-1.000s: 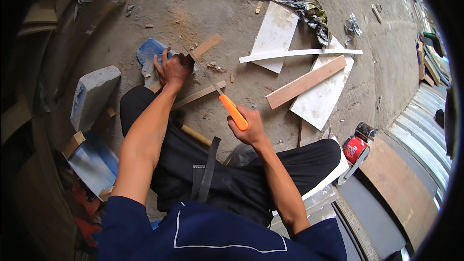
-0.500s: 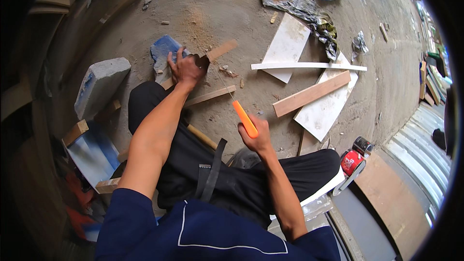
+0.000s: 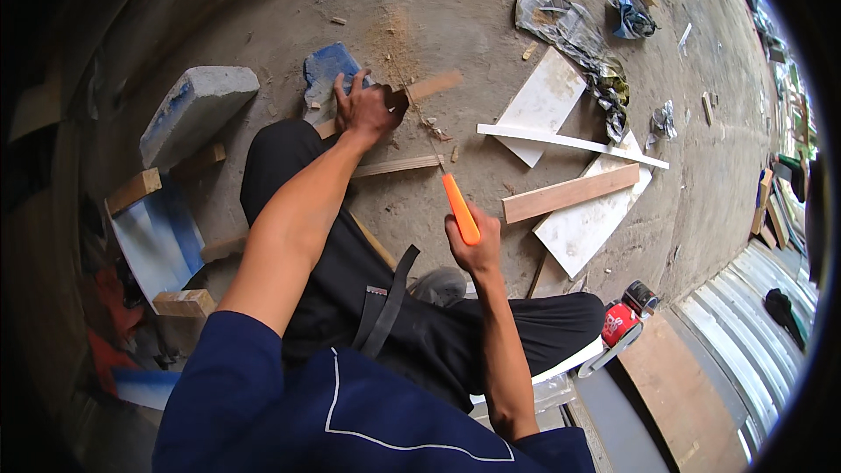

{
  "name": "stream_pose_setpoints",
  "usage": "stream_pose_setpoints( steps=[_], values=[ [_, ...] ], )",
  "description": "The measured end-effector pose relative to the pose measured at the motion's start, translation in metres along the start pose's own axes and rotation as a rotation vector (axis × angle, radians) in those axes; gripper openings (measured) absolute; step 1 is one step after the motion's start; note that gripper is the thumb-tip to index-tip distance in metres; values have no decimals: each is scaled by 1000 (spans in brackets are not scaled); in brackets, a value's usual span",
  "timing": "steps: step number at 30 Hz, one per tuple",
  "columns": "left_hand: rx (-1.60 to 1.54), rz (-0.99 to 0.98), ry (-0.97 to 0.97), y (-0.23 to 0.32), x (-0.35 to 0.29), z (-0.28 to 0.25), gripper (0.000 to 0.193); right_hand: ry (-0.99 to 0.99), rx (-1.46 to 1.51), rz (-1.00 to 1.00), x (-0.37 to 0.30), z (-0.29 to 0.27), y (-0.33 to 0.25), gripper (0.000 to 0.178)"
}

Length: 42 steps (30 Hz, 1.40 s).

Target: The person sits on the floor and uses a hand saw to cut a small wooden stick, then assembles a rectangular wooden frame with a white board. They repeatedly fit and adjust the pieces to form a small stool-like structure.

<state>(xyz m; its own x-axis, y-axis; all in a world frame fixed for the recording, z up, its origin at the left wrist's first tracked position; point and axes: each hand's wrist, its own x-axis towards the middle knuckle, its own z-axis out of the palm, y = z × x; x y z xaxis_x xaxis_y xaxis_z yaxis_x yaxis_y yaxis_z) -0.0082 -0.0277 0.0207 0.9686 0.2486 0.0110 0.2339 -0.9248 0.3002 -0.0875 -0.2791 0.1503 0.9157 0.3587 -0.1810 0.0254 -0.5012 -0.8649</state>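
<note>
Right hand [image 3: 477, 241]: closed around the grip of a thin-bladed handsaw with a bright orange handle [image 3: 461, 208]. Left hand [image 3: 366, 112]: palm down, with some fingers spread, on a flat, light-brown wooden strip [image 3: 438, 85]; its underside is hidden, so whether it grips or only presses cannot be told.

Governing relation, in the inspector's judgement: the crossing of blade and strip. The strip's long axis runs from near-left, beneath the left hand, to far-right, its free end projecting beyond that hand. The blade extends away from the right hand, leaning left, and meets the strip at a steep angle just right of the left hand. The left hand is the nearer to this crossing; from the right hand, the strip lies ahead and to the left. Depth of any cut is not discernible.

Immediate surroundings: a blue-stained, rough-faced slab [image 3: 328, 63] lies just beyond the left hand. A narrow, pale wooden batten [image 3: 399, 165] lies between the two hands, its right end near the saw handle.

Farther out: a reddish-brown wooden plank [image 3: 569, 193] lies right of the right hand, partly over a dirty white board [image 3: 578, 232]. A thick grey concrete block [image 3: 197, 109] stands tilted, well left.
</note>
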Motion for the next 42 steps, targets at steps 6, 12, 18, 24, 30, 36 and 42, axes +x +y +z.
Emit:
stream_pose_setpoints(
  steps=[6, 12, 18, 24, 30, 36, 42],
  values=[
    [-57, 14, -109, 11, -5, -4, 35, 39, -44, -34, 38, 21, 5, 15],
    [-99, 36, -52, 2, -5, 2, 37, 36, 17, 36, -13, 5, 0, 13],
    [-24, 22, -36, 3, -6, 4, 32, 22, 17, 1, -9, 1, 6, 13],
    [-86, -57, -124, 5, -1, -1, 47, 41, 13, 13, -12, 6, 4, 13],
    [-5, -44, -133, 5, 1, 3, 43, 18, 2, 13, -16, 5, 1, 12],
    [24, -32, -62, 2, -1, 6, 35, -10, 6, 10, -16, 6, 5, 12],
    [111, 4, -36, 3, 1, 11, 29, 48, -24, -60, 22, 21, 5, 12]
  ],
)
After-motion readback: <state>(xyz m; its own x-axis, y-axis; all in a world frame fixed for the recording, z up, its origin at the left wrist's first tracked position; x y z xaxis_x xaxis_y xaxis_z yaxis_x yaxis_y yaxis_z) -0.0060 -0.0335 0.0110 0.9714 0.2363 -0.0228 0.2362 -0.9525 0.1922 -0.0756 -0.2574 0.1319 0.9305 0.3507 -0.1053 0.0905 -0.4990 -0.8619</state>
